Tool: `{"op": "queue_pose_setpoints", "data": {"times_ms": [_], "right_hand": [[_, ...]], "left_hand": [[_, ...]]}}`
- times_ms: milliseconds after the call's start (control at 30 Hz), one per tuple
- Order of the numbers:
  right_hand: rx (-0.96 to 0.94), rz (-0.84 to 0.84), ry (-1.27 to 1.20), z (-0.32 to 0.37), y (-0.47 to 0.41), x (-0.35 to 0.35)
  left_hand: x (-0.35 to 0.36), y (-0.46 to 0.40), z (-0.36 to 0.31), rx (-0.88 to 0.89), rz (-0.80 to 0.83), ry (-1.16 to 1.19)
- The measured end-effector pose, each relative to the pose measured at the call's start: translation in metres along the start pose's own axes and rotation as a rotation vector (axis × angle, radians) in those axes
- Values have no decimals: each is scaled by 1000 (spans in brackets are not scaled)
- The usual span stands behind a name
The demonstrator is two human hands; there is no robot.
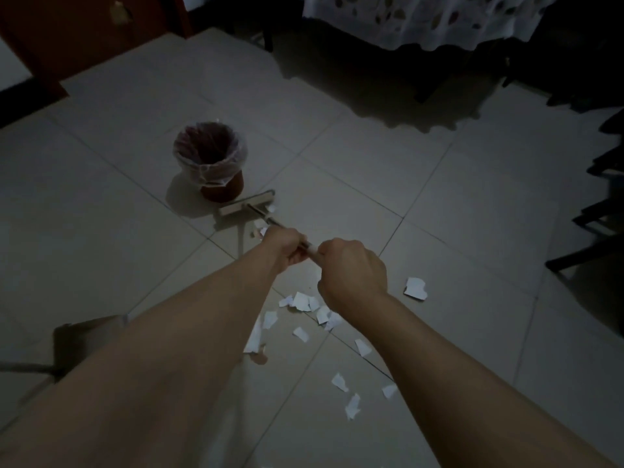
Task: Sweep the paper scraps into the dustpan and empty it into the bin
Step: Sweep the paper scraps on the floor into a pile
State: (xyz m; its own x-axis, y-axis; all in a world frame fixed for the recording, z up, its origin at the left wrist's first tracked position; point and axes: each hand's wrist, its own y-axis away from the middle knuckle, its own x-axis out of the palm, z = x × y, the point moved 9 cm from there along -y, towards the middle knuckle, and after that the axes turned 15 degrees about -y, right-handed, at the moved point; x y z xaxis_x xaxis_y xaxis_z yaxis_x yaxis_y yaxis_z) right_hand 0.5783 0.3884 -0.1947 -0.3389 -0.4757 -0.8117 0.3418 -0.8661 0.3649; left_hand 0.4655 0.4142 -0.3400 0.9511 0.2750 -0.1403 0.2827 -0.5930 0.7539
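White scraps (305, 302) lie at 6 o'clock of our broom (248, 204); left hand (285, 249) and right hand (351, 270) clamp its handle. Sweeping step; next, drag toward what may be the dustpan (86, 336).

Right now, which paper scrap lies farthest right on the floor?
The lone scrap right of the right hand. It sits apart on the tile, while the other scraps cluster beneath the arms.

Beyond the right hand (351, 271) stands the bin (211, 160); scraps (305, 302) lie beneath it, dustpan (84, 336) far left.
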Motion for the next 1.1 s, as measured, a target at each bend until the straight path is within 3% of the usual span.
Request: {"op": "queue_pose_setpoints", "data": {"times_ms": [233, 433, 1100], "right_hand": [[22, 14, -8, -8, -36, 27], [68, 97, -34, -33, -9, 39], [141, 147, -21, -162, 195, -16]], "left_hand": [[0, -42, 6, 7, 18, -35], [22, -32, 35, -39, 17, -161], [178, 162, 140, -168, 141, -76]]}}
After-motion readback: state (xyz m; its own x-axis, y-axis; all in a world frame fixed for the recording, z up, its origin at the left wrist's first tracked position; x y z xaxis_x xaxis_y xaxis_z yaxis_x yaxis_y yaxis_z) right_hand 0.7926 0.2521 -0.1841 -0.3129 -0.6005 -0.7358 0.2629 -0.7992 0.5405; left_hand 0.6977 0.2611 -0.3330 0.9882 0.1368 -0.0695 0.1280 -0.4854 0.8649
